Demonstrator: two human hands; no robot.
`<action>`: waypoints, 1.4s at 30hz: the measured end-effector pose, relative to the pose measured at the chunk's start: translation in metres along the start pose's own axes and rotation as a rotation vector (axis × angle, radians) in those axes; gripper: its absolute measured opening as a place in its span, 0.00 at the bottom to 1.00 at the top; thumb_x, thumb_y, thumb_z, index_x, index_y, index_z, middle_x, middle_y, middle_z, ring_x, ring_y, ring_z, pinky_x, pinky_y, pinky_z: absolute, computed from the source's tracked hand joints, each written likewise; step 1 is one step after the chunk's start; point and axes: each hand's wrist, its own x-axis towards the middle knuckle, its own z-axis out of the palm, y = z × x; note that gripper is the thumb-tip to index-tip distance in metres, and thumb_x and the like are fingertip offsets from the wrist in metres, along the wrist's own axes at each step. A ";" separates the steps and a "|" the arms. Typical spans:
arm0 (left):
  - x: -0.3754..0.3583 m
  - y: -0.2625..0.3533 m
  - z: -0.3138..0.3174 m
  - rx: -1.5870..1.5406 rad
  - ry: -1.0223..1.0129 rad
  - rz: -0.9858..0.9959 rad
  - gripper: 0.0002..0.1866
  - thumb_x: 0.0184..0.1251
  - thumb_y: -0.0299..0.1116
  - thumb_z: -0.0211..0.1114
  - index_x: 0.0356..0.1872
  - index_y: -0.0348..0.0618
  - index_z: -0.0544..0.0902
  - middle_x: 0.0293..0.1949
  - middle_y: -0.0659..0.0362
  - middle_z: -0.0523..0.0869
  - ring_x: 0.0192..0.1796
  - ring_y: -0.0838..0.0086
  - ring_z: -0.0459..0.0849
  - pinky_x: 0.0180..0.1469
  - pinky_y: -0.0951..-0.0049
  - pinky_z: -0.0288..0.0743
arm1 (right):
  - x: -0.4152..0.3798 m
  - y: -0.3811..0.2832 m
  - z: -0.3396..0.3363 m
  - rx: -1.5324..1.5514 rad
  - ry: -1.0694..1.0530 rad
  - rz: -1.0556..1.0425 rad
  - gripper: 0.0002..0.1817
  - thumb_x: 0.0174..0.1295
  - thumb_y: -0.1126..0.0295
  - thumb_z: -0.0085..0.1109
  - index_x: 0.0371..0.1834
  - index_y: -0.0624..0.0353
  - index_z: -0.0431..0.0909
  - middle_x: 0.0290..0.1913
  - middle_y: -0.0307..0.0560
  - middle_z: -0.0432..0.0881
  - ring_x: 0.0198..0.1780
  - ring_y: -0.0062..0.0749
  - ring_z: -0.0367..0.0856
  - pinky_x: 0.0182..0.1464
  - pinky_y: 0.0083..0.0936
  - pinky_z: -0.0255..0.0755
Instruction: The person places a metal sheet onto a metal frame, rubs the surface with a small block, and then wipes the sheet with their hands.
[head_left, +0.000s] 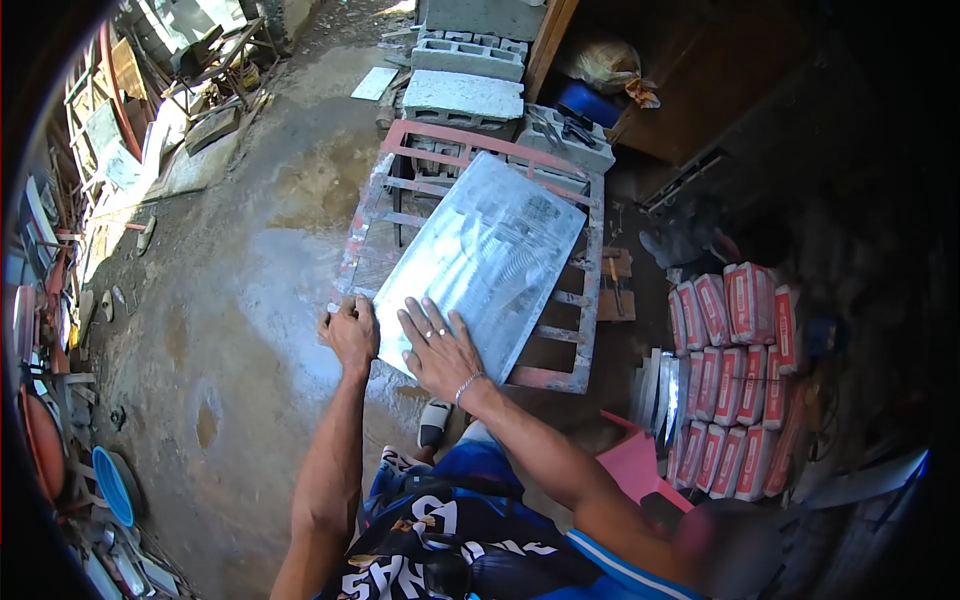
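A shiny metal sheet (pixel 490 245) lies slantwise across a worn frame of flat bars (pixel 590 345), which has flaking pink and grey paint. My right hand (pixel 440 350) rests flat on the sheet's near part, fingers spread, with rings and a bracelet on it. At the sheet's near left corner, my left hand (pixel 350 332) is closed in a fist beside the edge. Whatever may be inside that fist is hidden. Parts of the frame's bars show on both sides of the sheet.
Concrete blocks (pixel 465 95) stand beyond the frame, with tools (pixel 560 130) on one block. Stacked red-and-white packages (pixel 735 385) and a pink object (pixel 640 460) are at the right. Scrap wood (pixel 215 125) and a blue basin (pixel 113 487) lie along the left.
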 end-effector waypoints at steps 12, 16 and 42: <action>-0.002 0.000 0.002 -0.014 -0.026 -0.036 0.23 0.76 0.47 0.52 0.35 0.37 0.87 0.24 0.45 0.86 0.39 0.53 0.85 0.75 0.54 0.53 | 0.098 0.096 0.007 -0.118 0.180 0.245 0.34 0.76 0.52 0.44 0.82 0.53 0.58 0.85 0.47 0.55 0.85 0.46 0.50 0.79 0.54 0.47; -0.001 -0.001 -0.001 -0.026 0.002 0.008 0.23 0.76 0.47 0.53 0.34 0.37 0.86 0.25 0.46 0.87 0.38 0.53 0.85 0.75 0.54 0.53 | 0.028 0.016 -0.005 0.057 -0.057 -0.138 0.36 0.76 0.50 0.43 0.83 0.52 0.56 0.86 0.47 0.51 0.85 0.45 0.50 0.80 0.56 0.46; 0.008 -0.004 0.000 0.060 -0.088 -0.030 0.26 0.77 0.50 0.49 0.40 0.40 0.90 0.36 0.45 0.91 0.47 0.53 0.87 0.75 0.56 0.55 | 0.009 0.053 -0.014 0.119 0.126 0.229 0.40 0.74 0.45 0.49 0.85 0.44 0.52 0.86 0.50 0.50 0.86 0.49 0.45 0.80 0.56 0.43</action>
